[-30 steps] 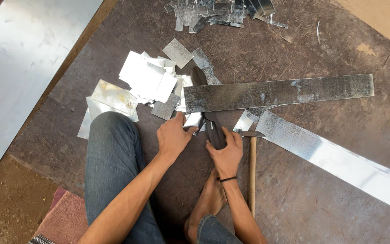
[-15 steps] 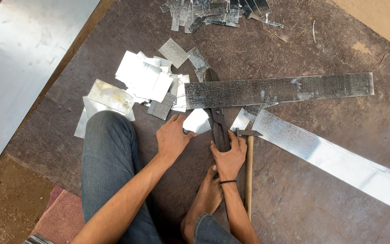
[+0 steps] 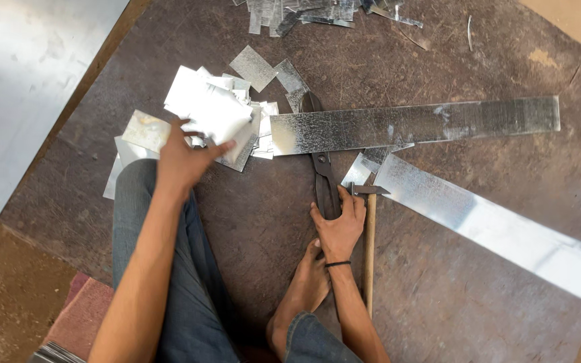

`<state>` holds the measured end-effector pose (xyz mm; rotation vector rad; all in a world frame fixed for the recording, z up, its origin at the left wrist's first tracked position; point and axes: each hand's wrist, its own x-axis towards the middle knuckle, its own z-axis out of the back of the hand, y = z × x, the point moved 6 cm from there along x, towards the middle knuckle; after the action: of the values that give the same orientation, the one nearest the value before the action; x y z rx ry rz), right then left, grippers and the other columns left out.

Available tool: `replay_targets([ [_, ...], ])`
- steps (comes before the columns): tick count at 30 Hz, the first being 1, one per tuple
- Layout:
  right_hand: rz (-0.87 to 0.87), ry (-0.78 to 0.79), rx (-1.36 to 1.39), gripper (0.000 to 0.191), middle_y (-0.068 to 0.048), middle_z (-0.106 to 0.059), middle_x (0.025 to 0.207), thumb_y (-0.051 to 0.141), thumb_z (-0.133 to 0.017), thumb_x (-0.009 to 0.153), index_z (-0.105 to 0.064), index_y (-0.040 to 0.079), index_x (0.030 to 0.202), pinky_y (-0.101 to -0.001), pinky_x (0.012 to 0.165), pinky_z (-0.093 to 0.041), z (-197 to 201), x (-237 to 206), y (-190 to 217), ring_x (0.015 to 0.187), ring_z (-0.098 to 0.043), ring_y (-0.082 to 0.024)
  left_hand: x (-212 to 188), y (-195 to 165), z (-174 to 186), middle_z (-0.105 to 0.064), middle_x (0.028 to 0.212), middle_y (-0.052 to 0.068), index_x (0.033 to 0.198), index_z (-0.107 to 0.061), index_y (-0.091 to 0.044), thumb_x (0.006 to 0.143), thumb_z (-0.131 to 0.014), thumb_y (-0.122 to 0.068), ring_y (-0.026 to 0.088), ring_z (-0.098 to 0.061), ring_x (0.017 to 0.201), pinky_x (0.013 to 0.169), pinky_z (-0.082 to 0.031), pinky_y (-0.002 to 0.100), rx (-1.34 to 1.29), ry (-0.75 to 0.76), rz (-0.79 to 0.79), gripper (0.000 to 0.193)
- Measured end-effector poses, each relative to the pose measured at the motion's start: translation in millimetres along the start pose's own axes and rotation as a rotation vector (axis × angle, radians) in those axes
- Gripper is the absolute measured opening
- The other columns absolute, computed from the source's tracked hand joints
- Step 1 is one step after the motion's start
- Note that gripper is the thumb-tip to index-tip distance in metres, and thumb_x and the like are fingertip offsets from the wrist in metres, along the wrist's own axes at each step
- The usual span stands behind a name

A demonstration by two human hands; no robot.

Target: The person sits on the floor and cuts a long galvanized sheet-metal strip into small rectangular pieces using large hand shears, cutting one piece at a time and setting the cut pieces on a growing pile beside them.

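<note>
My right hand (image 3: 337,225) grips the handles of dark tin snips (image 3: 322,168), whose blades reach under the left end of a long grey sheet-metal strip (image 3: 411,124). My left hand (image 3: 183,158) is out to the left, fingers on a cut metal square (image 3: 210,111) on top of a pile of cut metal pieces (image 3: 237,134). A wooden-handled hammer (image 3: 369,249) lies just right of my right hand. My bare foot (image 3: 304,289) rests below that hand.
A second, shinier metal strip (image 3: 499,225) runs diagonally to the lower right. A large metal sheet (image 3: 28,81) lies at the left. More offcuts (image 3: 304,10) lie at the top. My jeans-clad leg (image 3: 183,269) crosses the dark floor mat (image 3: 257,222).
My left hand has moved from beside the snips leftward to the pile, carrying a cut square. My right hand has stayed on the snips.
</note>
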<state>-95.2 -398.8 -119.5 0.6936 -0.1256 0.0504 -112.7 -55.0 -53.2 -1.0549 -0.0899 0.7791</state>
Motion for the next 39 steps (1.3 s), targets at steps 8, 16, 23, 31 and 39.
replay_targets([
  [8, -0.013, 0.011, -0.009, 0.064, -0.011, -0.057, 0.11, 0.029, -0.09, 0.07, -0.068, 0.006, 0.126, -0.0443, 0.09, -0.052, -5.1, 1.5, -1.6, 0.104, -0.058, -0.03, 7.0, -12.8, -47.4, -0.031, 0.163, 0.02, 0.153, -0.045, -0.013, 0.059, -0.098, -0.049, 0.043, -0.022, 0.152, 0.119, -0.029, 0.063, 0.59, -0.065, -0.402, 0.114],
  [16, -0.025, 0.005, -0.024, 0.064, -0.01, -0.056, 0.11, 0.028, -0.09, 0.07, -0.068, 0.007, 0.126, -0.043, 0.088, -0.053, -8.2, 6.1, 8.4, 0.103, -0.059, -0.029, 39.5, -7.7, -69.1, -0.025, 0.166, 0.016, 0.155, -0.041, -0.018, 0.041, -0.099, -0.055, 0.046, -0.011, 0.154, 0.118, -0.007, 0.075, 0.709, 0.018, -0.367, 0.134],
  [23, -0.006, 0.006, -0.012, 0.062, -0.01, -0.056, 0.11, 0.027, -0.09, 0.07, -0.068, 0.006, 0.125, -0.0421, 0.086, -0.053, -13.8, 7.2, 7.3, 0.101, -0.06, -0.028, 64.6, -9.6, -60.7, -0.027, 0.169, 0.014, 0.157, -0.039, -0.019, 0.035, -0.1, -0.052, 0.044, -0.013, 0.155, 0.119, -0.003, 0.075, 0.704, -0.027, -0.339, 0.141],
  [31, -0.027, 0.116, 0.022, 0.065, -0.013, -0.063, 0.111, 0.026, -0.09, 0.066, -0.068, 0.002, 0.122, -0.0361, 0.078, -0.058, -0.3, 8.4, 24.8, 0.094, -0.068, -0.027, 110.9, -10.6, 3.1, -0.041, 0.16, 0.015, 0.156, -0.041, -0.02, 0.07, -0.096, -0.049, 0.042, -0.034, 0.148, 0.116, -0.033, 0.066, 0.514, -0.319, -0.418, 0.107],
  [39, -0.024, 0.221, -0.099, 0.061, -0.012, -0.065, 0.101, 0.034, -0.093, 0.064, -0.07, 0.004, 0.111, -0.0393, 0.074, -0.055, -2.8, -23.5, 51.9, 0.083, -0.069, -0.026, 179.7, -8.5, 34.2, -0.055, 0.132, 0.018, 0.127, -0.066, -0.005, 0.076, -0.099, -0.04, 0.044, -0.045, 0.122, 0.093, -0.042, 0.068, 0.573, -0.395, -0.376, 0.07],
])
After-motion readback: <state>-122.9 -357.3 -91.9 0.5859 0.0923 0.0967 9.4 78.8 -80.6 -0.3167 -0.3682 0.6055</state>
